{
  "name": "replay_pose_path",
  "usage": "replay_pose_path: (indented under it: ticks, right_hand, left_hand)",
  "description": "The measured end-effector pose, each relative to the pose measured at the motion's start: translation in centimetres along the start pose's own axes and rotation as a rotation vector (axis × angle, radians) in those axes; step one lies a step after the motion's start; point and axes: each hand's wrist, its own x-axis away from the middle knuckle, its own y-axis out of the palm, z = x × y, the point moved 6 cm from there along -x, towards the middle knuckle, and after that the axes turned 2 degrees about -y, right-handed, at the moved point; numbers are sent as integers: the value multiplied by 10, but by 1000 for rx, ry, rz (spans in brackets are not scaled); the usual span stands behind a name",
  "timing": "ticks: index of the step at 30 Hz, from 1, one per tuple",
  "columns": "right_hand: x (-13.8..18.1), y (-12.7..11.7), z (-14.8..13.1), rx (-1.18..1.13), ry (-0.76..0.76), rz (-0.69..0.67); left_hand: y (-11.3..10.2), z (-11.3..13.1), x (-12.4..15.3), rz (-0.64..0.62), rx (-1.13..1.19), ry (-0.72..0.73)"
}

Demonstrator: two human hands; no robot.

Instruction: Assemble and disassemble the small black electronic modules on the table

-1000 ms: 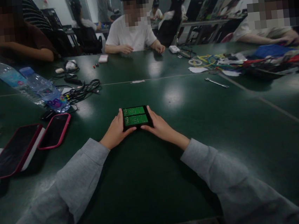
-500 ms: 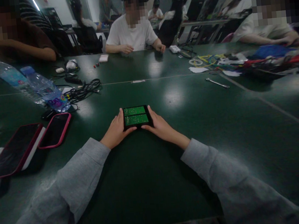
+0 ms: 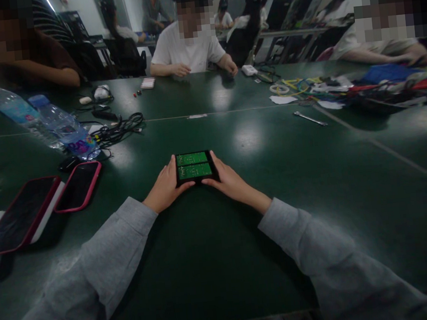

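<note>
Fingers (image 3: pixel 186 185) of left hand (image 3: pixel 165 185) and right hand (image 3: pixel 229 178) clasp the black-edged green panel (image 3: pixel 195 170), centre frame; even pressure should keep it steady.

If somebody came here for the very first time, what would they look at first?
Probably the two bright green circuit boards in a black frame, in the middle, held between the left hand and the right hand. Next might come the two plastic bottles and the pink-rimmed phone, both off to the left.
</note>
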Motion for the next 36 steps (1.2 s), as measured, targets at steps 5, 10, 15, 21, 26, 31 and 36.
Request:
replay_pose_path:
  ticks: [5,10,15,21,26,31,36]
  right_hand:
    - [0,-1,0,-12,11,0]
    - [1,-2,-2,-26,8,0]
    - [1,-1,1,-35,15,1]
    - [1,-1,1,-38,16,7]
    - [1,0,2,-45,11,3]
    - [1,-2,-1,-49,-3,-1]
    - [1,-7,-7,-76,-13,-9]
  left_hand:
    - [-1,0,0,3,2,-4]
    - [-3,3,0,1,4,4]
    - [-4,3,0,7,11,4]
    - [-2,1,-1,12,7,16]
    - [-6,0,-1,10,75,-47]
    - [-14,-2,-1,27,200,-144]
    - [-16,-3,-2,30,233,-163]
